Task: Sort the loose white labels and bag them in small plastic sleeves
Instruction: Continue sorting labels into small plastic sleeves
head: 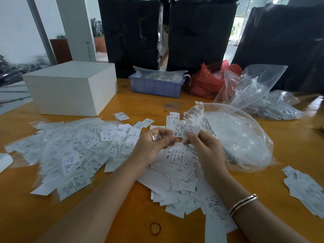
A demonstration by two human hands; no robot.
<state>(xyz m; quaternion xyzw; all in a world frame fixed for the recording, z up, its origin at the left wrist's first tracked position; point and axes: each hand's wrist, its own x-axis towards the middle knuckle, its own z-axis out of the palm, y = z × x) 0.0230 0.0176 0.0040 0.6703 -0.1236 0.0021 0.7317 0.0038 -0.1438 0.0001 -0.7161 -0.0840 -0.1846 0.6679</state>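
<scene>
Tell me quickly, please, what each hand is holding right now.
Left hand: fingers curled shut; what it holds cannot be told.
Right hand: pinching a white label marked XS.

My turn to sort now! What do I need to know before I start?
Right hand: pinching a small bunch of labels, an XS one on top.
Left hand: closed beside it, fingers curled; what it grips is unclear.
Loose labels: a big mixed heap (XS, S, XL, XXL) covers the wooden table left of and under the hands; a smaller pile lies far right.
Sleeves: the large clear bag on the right seems to hold them.
Done: one bagged label lies near the white box.
Left: nearly all the sorting and bagging.
</scene>
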